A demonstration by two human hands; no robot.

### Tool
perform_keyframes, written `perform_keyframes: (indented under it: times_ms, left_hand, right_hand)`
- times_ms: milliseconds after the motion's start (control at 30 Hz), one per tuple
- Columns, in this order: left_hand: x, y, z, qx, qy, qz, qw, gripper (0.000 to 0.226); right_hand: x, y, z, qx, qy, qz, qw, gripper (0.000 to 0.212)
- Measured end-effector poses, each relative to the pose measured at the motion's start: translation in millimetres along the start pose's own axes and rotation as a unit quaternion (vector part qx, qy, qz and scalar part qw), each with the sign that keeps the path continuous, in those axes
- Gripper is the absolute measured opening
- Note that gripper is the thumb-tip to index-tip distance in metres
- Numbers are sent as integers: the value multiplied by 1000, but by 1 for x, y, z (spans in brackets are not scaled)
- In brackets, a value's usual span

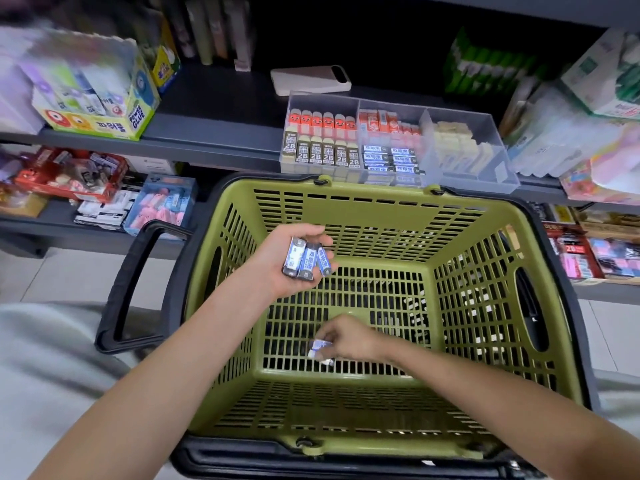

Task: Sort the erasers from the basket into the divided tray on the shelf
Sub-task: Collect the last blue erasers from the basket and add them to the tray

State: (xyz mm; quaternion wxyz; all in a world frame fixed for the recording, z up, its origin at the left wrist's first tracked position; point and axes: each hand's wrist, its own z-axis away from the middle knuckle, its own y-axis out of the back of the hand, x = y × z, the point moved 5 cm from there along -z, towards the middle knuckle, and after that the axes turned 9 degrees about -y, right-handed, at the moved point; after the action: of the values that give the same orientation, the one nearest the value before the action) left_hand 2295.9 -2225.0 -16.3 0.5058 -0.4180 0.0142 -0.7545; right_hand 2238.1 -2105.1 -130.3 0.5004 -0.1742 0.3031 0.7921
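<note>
Three blue-sleeved erasers [306,260] lay cupped in the left hand [277,271], long axes pointing far, while the right hand [348,336] pinched a fourth eraser [320,350] low in the basket [346,192], with the divided tray [485,123] just beyond its far rim, nearer the left hand.

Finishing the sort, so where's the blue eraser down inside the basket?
In the head view, the blue eraser is low in the green basket, above mid-floor, pinched by the right hand, nearer the wearer than the left hand gripping three erasers.

White phone [310,79] lying flat; Power Glue box [100,112] left; green packs [485,67] right.
</note>
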Motion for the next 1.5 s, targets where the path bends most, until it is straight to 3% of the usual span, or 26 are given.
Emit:
perform_keyframes:
  times_ms: [67, 167, 267, 467, 633, 800, 967, 1167, 1367, 1500]
  left_hand:
    - [0, 0, 0, 1, -7, -53, 999, 33]
    - [-1, -1, 0, 11, -2, -92, 996, 22]
    - [-4, -12, 1, -22, 8, -127, 992, 24]
    - [4, -55, 4, -83, -31, -132, 987, 41]
    - [16, -80, -7, -90, -56, -65, 992, 23]
    - [25, -91, -12, -99, -42, -14, 994, 20]
    - [44, -81, -12, -72, -53, 40, 995, 19]
    - [80, -68, -5, -47, -116, 51, 991, 18]
    - [97, -60, -6, -19, -121, 63, 990, 17]
    - [99, -61, -5, -16, -114, 61, 991, 17]
  right_hand:
    - [-12, 32, 21, 6, 2, -142, 990, 20]
    - [-30, 76, 57, 39, 31, -326, 944, 21]
    - [-47, 108, 88, 112, 98, -390, 909, 18]
    - [-66, 142, 119, 288, 187, -362, 867, 12]
    - [-75, 155, 126, 325, 207, -337, 859, 12]
    - [-82, 171, 130, 296, 232, -276, 885, 23]
    - [-85, 226, 129, 368, 191, -324, 850, 16]
    - [-116, 263, 89, 425, 124, -109, 890, 12]
    - [-125, 263, 70, 385, 91, 67, 916, 16]
    - [-126, 262, 75, 379, 81, 133, 912, 17]
